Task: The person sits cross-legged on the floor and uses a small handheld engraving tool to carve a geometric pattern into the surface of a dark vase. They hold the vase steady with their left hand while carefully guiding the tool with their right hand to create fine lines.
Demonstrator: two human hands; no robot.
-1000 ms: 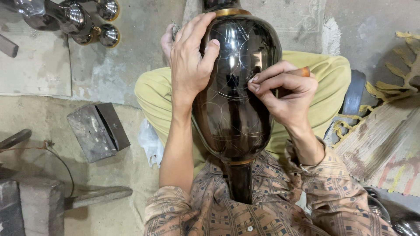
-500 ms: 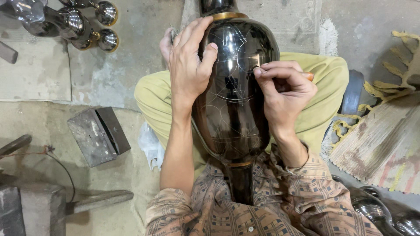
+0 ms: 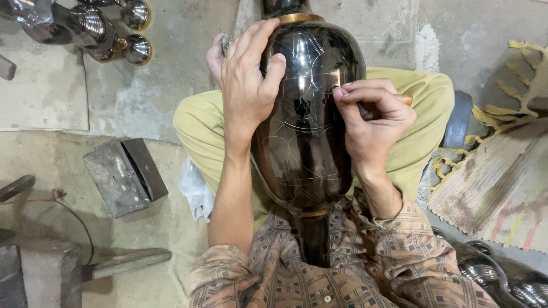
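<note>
A large glossy black vase (image 3: 305,142) with gold bands and faint scratched circles lies across my lap, its neck toward my chest. My left hand (image 3: 246,85) rests flat on the vase's upper left side, fingers spread over the shoulder. My right hand (image 3: 371,114) is closed around a small engraving tool with an orange-brown handle (image 3: 404,99), its tip pressed to the vase's surface near the upper right. My crossed legs in yellow-green trousers (image 3: 200,131) lie under the vase.
A grey metal block (image 3: 124,175) sits on the concrete floor at left. Shiny dark metal vessels (image 3: 91,25) lie at top left, more at bottom right (image 3: 502,276). A worn fringed mat (image 3: 496,182) lies at right. A white rag (image 3: 195,191) is by my left knee.
My right hand with the tool has moved up the vase toward its shoulder. My left hand has stayed in place on the vase.
</note>
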